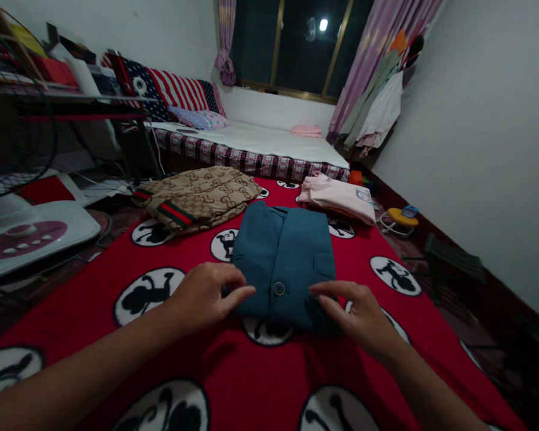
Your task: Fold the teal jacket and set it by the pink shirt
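Observation:
A teal suit jacket [291, 245], folded into a compact block, lies on the red blanket with its round button and lapels facing up. At the jacket's lower left edge is my left hand [213, 293], its thumb and curled fingers slightly apart. My right hand [359, 311] is over the lower right corner, index finger stretched out and thumb spread from it. Neither hand visibly grips the cloth, though some fingertips are hidden or dim.
Folded brown patterned clothing [202, 194] and a folded pink garment [339, 197] lie beyond the jacket on the red blanket [260, 389]. A bed [260, 134] stands at the back, a cluttered desk [94, 97] at left. Stools [402, 216] line the right wall.

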A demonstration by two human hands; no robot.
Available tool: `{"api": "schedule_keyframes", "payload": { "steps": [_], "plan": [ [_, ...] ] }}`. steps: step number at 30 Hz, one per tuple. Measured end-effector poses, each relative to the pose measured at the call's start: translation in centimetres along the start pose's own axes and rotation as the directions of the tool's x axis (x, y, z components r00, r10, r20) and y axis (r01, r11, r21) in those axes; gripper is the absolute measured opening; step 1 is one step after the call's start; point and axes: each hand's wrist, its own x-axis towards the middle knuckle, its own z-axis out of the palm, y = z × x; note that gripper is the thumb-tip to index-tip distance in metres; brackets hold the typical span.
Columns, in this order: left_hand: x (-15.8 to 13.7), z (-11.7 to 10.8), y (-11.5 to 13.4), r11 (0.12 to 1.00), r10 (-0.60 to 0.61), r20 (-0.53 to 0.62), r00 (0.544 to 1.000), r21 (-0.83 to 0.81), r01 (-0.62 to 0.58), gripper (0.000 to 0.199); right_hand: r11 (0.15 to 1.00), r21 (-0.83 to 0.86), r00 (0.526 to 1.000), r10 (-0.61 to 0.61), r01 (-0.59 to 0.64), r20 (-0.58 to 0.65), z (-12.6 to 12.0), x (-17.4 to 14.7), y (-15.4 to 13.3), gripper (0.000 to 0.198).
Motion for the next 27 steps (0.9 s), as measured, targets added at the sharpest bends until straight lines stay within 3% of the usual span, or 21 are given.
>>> {"api": "schedule_keyframes", "payload": {
  "steps": [2,4,6,11,13,15,18,21,24,27],
  "plan": [
    [0.6,0.0,-0.5,0.988,-0.144,-0.115,0.983,0.032,0.149,0.027,1.0,0.0,0.997,0.016,-0.016,-0.071,0.3,1.4,0.0,0.028],
    [0.8,0.6,-1.3,0.974,-0.221,-0.137,0.966,0.019,0.226,0.041,0.998,-0.069,0.997,-0.008,0.003,-0.072,1.4,2.2,-0.2,0.04],
    [0.5,1.6,-1.8,0.973,-0.229,-0.109,0.967,-0.053,0.225,0.048,0.988,-0.151,0.998,-0.042,0.035,-0.042,3.1,2.1,-0.7,0.046],
    [-1.4,3.0,-1.8,0.968,-0.032,-0.061,0.998,-0.249,0.016,0.017,0.99,-0.13,0.998,-0.053,0.057,0.035,5.3,0.2,-1.9,0.019],
    [-1.9,2.8,-1.7,0.974,-0.073,-0.066,0.995,-0.219,0.057,0.014,0.997,-0.079,0.994,-0.003,0.012,0.108,4.6,0.1,-2.0,0.014],
    [-2.1,2.3,-1.7,0.976,-0.187,-0.12,0.975,-0.136,0.171,0.023,0.997,-0.069,0.986,0.036,-0.025,0.163,3.5,1.0,-2.0,0.017],
    [-1.8,1.6,-1.6,0.938,-0.345,-0.143,0.928,-0.07,0.338,0.054,0.992,-0.108,0.99,0.075,-0.062,0.118,1.9,3.9,-2.5,0.025],
    [-1.5,1.2,-1.2,0.893,-0.432,-0.006,0.902,-0.142,0.427,0.062,0.966,-0.217,0.986,0.156,-0.14,0.058,1.4,8.4,-4.0,0.047],
    [-1.5,1.6,-0.5,0.876,-0.401,0.037,0.915,-0.277,0.395,0.058,0.913,-0.364,0.959,0.247,-0.183,0.137,2.4,13.1,-6.3,0.075],
    [-1.9,2.4,-0.1,0.902,-0.309,-0.102,0.946,-0.346,0.258,0.045,0.896,-0.417,0.917,0.287,-0.155,0.277,4.9,16.9,-8.6,0.096]
  ]
}}
